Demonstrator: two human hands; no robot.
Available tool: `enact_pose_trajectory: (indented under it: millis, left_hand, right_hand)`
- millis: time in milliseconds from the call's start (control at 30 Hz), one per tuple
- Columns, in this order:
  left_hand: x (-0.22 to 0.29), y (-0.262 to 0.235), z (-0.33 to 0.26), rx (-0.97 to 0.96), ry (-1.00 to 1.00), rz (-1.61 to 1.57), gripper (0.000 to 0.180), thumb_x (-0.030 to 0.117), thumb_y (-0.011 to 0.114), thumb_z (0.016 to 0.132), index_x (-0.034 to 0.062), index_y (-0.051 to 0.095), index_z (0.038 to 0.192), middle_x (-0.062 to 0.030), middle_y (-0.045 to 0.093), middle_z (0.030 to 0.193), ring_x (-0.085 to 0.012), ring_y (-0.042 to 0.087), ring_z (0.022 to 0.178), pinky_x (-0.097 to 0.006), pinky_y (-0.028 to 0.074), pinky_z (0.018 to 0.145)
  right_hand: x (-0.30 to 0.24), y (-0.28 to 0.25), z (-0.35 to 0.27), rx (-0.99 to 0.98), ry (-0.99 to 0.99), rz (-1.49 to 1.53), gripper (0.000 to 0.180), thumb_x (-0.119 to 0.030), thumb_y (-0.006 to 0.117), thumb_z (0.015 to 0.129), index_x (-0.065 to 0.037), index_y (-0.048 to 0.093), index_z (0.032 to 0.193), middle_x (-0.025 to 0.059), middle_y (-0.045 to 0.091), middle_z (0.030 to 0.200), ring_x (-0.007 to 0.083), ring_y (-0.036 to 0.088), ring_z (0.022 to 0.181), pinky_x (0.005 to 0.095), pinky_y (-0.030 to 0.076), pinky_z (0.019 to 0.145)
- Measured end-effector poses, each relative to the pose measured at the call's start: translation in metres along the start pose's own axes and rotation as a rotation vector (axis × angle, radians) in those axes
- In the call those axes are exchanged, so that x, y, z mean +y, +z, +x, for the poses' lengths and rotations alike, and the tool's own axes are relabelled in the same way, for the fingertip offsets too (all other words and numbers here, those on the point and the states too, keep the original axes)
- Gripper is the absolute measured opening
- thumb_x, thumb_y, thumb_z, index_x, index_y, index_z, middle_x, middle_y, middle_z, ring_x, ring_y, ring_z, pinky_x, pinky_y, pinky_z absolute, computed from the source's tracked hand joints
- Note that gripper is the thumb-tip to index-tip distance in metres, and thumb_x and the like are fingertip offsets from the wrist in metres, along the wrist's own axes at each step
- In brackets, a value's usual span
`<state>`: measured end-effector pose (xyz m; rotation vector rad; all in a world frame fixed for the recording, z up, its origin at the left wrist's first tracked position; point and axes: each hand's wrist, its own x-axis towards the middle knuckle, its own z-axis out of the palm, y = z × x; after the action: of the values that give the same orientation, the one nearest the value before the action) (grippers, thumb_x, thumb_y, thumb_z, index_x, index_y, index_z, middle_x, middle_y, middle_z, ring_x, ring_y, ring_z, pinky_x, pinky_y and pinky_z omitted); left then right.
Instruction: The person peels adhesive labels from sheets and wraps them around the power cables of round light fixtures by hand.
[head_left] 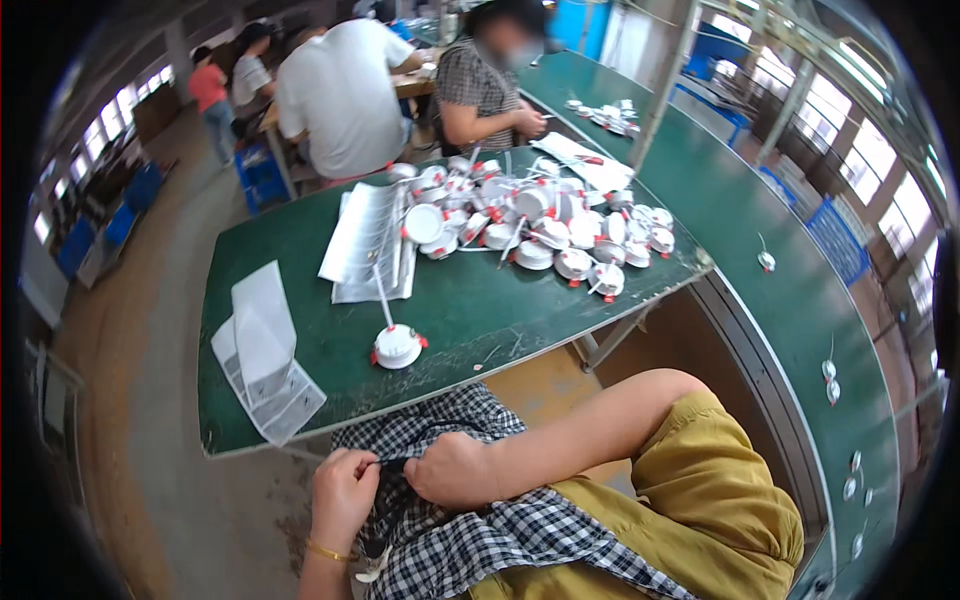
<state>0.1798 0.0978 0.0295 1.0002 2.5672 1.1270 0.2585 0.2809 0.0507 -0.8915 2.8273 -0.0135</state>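
At lower centre, checked cloth bunches around the left hand and right hand; the near edge of the green table crosses the way upward. On the tabletop, an open lane runs from a lone downlight rightward below the downlight heap, which blocks the upper middle. Leftward, a gap separates it from printed sheets; its cable juts upward.

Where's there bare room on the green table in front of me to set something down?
Mainly on the green table right of the lone white fitting, between the piled fittings and the front edge, bar small scraps. Another strip lies between the loose sheets and the paper stack. It's crowded toward the back and right, under the pile.
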Motion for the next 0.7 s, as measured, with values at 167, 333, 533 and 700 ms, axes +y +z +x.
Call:
enact_pose_trajectory:
  millis: [167, 333, 533, 700]
  left_hand:
    - [0.002, 0.009, 0.007, 0.01, 0.007, 0.038, 0.007, 0.003, 0.066, 0.074, -0.0012, 0.065, 0.079, -0.013, 0.059, 0.072, -0.0263, 0.059, 0.062, -0.034, 0.047, 0.057]
    - [0.0, 0.007, 0.008, 0.015, 0.052, 0.057, 0.008, 0.003, 0.066, 0.074, -0.003, 0.064, 0.08, -0.0135, 0.059, 0.073, -0.0271, 0.059, 0.061, -0.035, 0.048, 0.057]
    - [0.007, 0.011, 0.005, -0.01, 0.076, 0.024, 0.01, 0.004, 0.07, 0.073, -0.0019, 0.064, 0.08, -0.0117, 0.058, 0.072, -0.0253, 0.058, 0.059, -0.035, 0.047, 0.055]
    - [-0.017, 0.014, -0.008, -0.09, -0.032, -0.197, 0.009, 0.001, 0.069, 0.074, -0.0026, 0.066, 0.082, -0.0096, 0.063, 0.08, -0.014, 0.058, 0.061, -0.027, 0.047, 0.059]
  right_hand:
    - [0.007, 0.021, 0.005, -0.074, 0.116, 0.31, 0.03, -0.013, 0.052, 0.083, 0.006, 0.051, 0.107, 0.0157, 0.066, 0.071, 0.0307, 0.068, 0.068, 0.0404, 0.052, 0.053]
    - [0.002, 0.044, 0.019, 0.085, 0.023, 0.204, 0.045, -0.014, 0.052, 0.085, 0.008, 0.042, 0.123, 0.0208, 0.063, 0.086, 0.0304, 0.066, 0.071, 0.0367, 0.053, 0.059]
    - [0.012, 0.072, 0.023, 0.089, 0.054, -0.008, 0.021, -0.018, 0.054, 0.083, -0.001, 0.065, 0.089, 0.0147, 0.062, 0.088, 0.0278, 0.065, 0.078, 0.0367, 0.052, 0.065]
    - [0.025, 0.061, 0.01, 0.11, 0.048, 0.247, 0.019, -0.017, 0.055, 0.081, -0.002, 0.065, 0.085, 0.0163, 0.063, 0.086, 0.0304, 0.064, 0.081, 0.0419, 0.051, 0.072]
